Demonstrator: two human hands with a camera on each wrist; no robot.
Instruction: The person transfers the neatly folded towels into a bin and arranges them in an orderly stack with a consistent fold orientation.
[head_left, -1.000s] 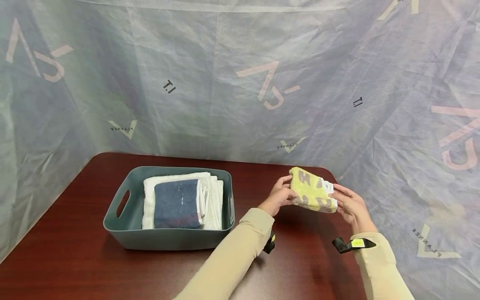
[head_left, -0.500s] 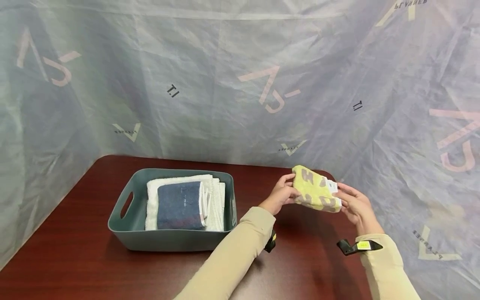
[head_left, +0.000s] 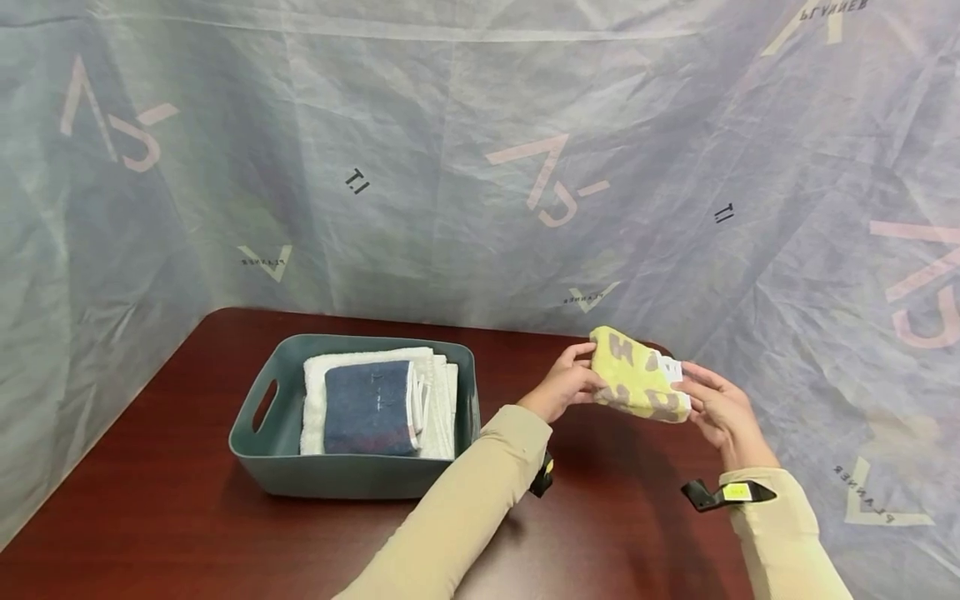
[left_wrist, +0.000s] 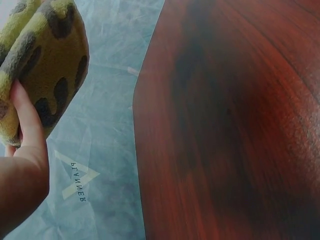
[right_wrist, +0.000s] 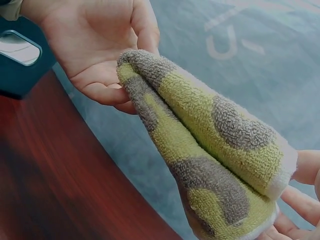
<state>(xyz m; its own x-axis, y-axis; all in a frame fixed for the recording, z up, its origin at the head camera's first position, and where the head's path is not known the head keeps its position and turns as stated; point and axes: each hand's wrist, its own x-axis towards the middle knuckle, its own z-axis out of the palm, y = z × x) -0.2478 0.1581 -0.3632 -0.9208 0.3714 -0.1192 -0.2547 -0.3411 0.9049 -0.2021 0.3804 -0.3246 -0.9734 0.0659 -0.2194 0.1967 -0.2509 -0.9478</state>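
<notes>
A folded yellow towel with grey-brown patches (head_left: 633, 375) is held up off the table at the right, tilted, between both hands. My left hand (head_left: 564, 385) pinches its left end, thumb on the near side. My right hand (head_left: 723, 414) grips the right end, next to a white label (head_left: 670, 368). In the right wrist view the towel (right_wrist: 200, 145) shows its folded layers edge-on, with the left hand (right_wrist: 100, 55) at its far end. The left wrist view has the towel's patterned underside (left_wrist: 55, 65) and the left thumb lying against it.
On the left of the dark red table (head_left: 150, 517) stands a grey-green basket (head_left: 352, 479). Inside lie folded white towels (head_left: 442, 400) with a folded blue towel (head_left: 371, 408) on top. A grey printed sheet (head_left: 420, 208) hangs behind the table and at its sides.
The view has shifted, so basket and table appear slightly further right. Both hands still hold the yellow towel, which sits slightly higher and further right in the picture.
</notes>
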